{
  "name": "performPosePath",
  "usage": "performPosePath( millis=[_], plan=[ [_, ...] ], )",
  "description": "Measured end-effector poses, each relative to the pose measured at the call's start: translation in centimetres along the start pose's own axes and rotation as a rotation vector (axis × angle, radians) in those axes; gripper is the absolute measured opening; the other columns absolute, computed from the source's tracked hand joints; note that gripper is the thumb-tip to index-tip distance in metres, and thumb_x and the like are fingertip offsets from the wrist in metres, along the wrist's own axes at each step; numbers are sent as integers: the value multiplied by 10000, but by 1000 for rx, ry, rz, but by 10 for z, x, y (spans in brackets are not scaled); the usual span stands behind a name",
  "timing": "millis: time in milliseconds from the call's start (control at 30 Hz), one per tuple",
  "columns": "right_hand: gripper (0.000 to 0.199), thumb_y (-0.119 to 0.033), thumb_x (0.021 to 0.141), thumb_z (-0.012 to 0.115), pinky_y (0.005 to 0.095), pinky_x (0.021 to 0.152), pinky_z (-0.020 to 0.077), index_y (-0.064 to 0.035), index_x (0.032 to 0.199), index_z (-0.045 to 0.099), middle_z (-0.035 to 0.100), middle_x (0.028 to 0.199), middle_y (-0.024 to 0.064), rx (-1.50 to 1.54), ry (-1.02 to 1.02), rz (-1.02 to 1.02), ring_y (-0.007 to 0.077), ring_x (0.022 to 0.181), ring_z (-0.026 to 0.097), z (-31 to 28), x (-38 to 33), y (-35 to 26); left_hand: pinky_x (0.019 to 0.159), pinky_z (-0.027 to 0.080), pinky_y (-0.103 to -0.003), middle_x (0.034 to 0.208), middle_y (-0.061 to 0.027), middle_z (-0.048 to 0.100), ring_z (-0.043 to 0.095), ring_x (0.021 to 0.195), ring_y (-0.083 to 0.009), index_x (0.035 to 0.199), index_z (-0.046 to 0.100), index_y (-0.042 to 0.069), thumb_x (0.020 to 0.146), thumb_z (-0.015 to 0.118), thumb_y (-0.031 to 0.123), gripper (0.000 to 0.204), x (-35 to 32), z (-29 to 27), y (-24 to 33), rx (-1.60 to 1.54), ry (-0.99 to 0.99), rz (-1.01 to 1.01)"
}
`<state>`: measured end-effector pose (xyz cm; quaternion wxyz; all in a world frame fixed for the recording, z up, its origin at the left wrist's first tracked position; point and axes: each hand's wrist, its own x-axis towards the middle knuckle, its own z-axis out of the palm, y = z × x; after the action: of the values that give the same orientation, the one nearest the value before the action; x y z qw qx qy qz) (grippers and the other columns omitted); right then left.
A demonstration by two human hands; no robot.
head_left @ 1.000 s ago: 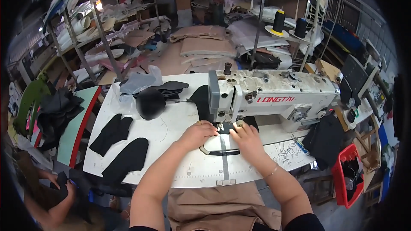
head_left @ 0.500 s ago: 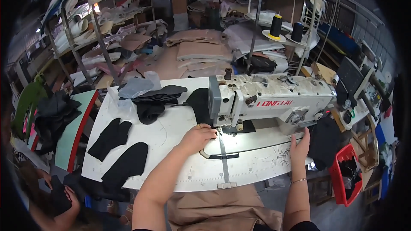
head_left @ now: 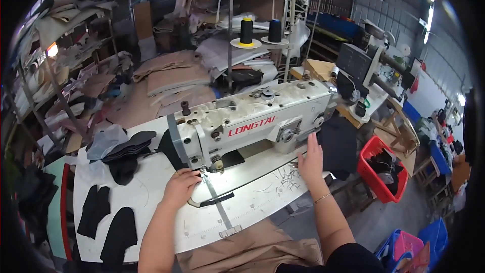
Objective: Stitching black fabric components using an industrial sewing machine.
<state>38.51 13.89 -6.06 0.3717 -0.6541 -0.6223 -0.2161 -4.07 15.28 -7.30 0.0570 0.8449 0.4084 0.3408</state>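
Note:
A white sewing machine [head_left: 247, 126] stands on a pale sewing table [head_left: 156, 192]. My left hand [head_left: 182, 187] is beside the needle and presser foot [head_left: 203, 170], fingers closed together; what they pinch, if anything, is hidden. Black fabric [head_left: 169, 151] lies behind the machine's needle end, and another black piece [head_left: 233, 158] shows under its arm. My right hand [head_left: 310, 162] is raised near the right end of the machine, below its dial, with the fingers stretched out and nothing in them. A black strip [head_left: 217, 200] lies on the table in front of the needle.
Cut black pieces [head_left: 118, 235] lie at the table's left, with a dark stack [head_left: 129, 145] and clear plastic [head_left: 107, 139] behind. Thread cones [head_left: 246, 33] stand beyond the machine. To the right are a red basket [head_left: 382, 172] and a wooden stool [head_left: 399, 131]. Thread scraps [head_left: 286, 176] litter the tabletop.
The view has turned to the right, so the machine and table appear further left. My left hand stays by the needle; my right hand's fingers now point up, more outstretched beside the machine.

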Motion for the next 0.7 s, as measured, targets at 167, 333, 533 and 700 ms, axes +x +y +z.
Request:
performPosePath(
  millis=[167,333,533,700],
  plan=[
    [483,-73,754,673,482,1009,364,22,1197,506,491,1285,222,24,6,29,416,1205,454,-3,-7,2,921,481,-356,1073,-17,689,601,1031,-264,915,718,149,777,662,67,170,0,3,-2,40,4,-35],
    [437,-187,846,640,488,1078,311,27,1212,534,539,1273,200,-111,-33,-169,369,1240,464,-10,12,4,914,484,-362,1084,-20,685,588,1041,-281,938,713,131,799,647,77,163,8,3,4,19,18,8],
    [415,-244,877,604,508,1071,312,66,1150,570,586,1205,218,-126,-154,-148,360,1178,521,19,-15,6,926,485,-319,1111,19,675,570,1099,-214,962,708,145,799,645,85,185,2,1,1,49,-38,-57],
    [413,-228,868,612,509,1065,319,64,1156,566,587,1202,221,-101,-161,-133,351,1174,526,23,-14,1,935,481,-317,1112,26,674,572,1099,-217,963,710,147,808,644,99,175,-6,-1,-4,67,-24,-65]
  ],
)
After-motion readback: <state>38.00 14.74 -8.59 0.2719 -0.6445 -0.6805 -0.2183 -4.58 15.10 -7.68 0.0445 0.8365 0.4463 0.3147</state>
